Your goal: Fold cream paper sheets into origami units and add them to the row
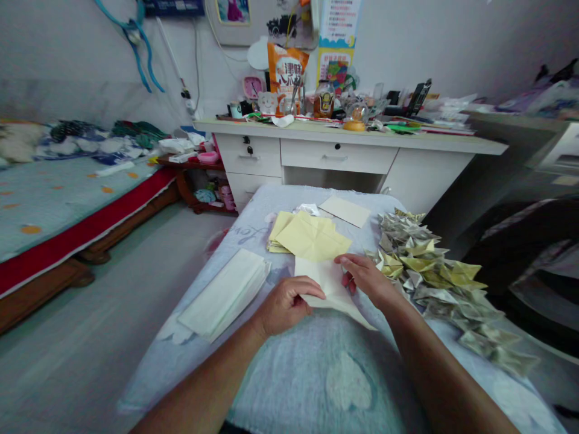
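A pale sheet of paper (pixel 323 278) lies in front of me on the cloth-covered table, its near edge lifted and bent. My left hand (pixel 289 301) pinches that near edge between thumb and fingers. At the sheet's right side is my right hand (pixel 362 276), its fingers curled by the paper; whether they grip it I cannot tell. Just beyond, creased yellow sheets (pixel 314 235) form a loose stack that meets the pale sheet's far edge. To the left rests a folded stack of whitish paper (pixel 226 295). Several folded paper pieces with pointed tips (pixel 443 277) crowd the right side.
A flat cream sheet (pixel 346 211) lies at the table's far end. Behind stands a white desk (pixel 339 160) with drawers, its top crowded with a jar (pixel 324 99), an orange bag (pixel 287 69) and clutter. A bed (pixel 67 199) is at the left, a dark round-fronted appliance (pixel 534 271) at the right.
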`<state>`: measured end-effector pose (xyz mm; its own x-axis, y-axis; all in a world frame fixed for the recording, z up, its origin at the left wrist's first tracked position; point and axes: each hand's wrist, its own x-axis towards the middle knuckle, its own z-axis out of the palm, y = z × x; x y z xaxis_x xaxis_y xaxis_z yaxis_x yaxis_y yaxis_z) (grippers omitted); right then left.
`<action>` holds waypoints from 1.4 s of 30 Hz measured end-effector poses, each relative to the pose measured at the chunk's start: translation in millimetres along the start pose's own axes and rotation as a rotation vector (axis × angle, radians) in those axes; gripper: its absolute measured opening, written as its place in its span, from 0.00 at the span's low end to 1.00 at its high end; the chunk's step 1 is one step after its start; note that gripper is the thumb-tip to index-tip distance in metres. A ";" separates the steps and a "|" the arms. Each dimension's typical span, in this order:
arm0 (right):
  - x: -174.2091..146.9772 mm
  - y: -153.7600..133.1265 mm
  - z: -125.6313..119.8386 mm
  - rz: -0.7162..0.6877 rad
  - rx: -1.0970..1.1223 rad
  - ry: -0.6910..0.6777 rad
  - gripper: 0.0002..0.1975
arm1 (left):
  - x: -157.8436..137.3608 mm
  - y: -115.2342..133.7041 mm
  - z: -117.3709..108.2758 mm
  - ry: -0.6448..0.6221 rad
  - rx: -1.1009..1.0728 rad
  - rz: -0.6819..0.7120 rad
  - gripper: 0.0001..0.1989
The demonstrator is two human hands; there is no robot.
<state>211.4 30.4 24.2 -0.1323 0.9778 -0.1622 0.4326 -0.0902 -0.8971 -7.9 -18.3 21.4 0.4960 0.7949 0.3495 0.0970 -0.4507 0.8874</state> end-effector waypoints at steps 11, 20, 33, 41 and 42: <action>47.0 -11.8 -3.6 -0.083 -0.067 0.175 0.14 | -1.4 -15.7 6.5 0.001 0.022 -0.070 0.11; 31.0 -0.1 -1.3 -0.184 -0.109 0.335 0.19 | 0.4 -9.8 8.9 0.054 0.019 -0.142 0.04; -23.9 11.5 -20.3 -0.304 -0.263 0.169 0.12 | -0.1 -12.4 6.8 0.008 0.048 -0.288 0.07; -61.2 -8.2 -30.3 -0.350 -0.082 -0.104 0.15 | -1.5 -15.5 5.7 0.032 -0.074 -0.350 0.23; -60.1 -3.9 -29.4 -0.319 -0.057 -0.075 0.15 | -1.3 -14.9 5.8 0.036 -0.102 -0.345 0.23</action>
<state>243.8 -22.4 49.5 -0.3337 0.9383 0.0909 0.4077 0.2306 -0.8835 -4.9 -14.9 6.0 0.4181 0.9078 0.0327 0.1663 -0.1119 0.9797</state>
